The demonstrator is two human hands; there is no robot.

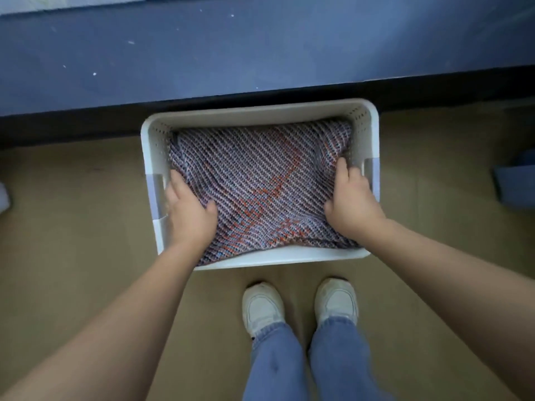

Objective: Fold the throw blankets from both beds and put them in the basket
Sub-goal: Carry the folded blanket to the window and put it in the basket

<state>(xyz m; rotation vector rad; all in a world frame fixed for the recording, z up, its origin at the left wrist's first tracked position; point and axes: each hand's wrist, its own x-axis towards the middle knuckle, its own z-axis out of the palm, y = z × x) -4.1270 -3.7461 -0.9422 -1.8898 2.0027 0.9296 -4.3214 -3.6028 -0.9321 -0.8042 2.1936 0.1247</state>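
Throw blanket [260,180]: folded, lying inside the basket [260,110] and filling it nearly wall to wall. The near left corner rides up over the rim just below your left wrist.

Left hand [189,212]: fingers [175,186] fairly straight, laid along the blanket's left edge against the basket wall, with the thumb spread inward on top of the cloth. This is a press rather than a grasp.

Right hand [351,204]: fingers [346,172] curled over the right edge and dipping toward the gap at the wall, tips hidden. The thumb digs into the top, and creases run out from it. This one reads as a grip on the edge.

Handling, as a judgement: open diagonal knit in grey-lilac with orange-red bands, soft and limp. It looks light, it will sag between your hands, and the folds can slip apart. The loose weave may snag fingertips. Take hold at the two short edges where your fingers are now, with thumbs on top, or press flat with your palms to seat it.

Basket: white rigid plastic, rectangular with rounded corners and perforated upper walls. There is a handle slot [157,195] just outside your left fingers and another outside your right. It won't flex much.

Beyond your fingertips is a dark blue bed side [260,53]. Behind your wrists are white shoes [262,305] on a tan floor [72,212].
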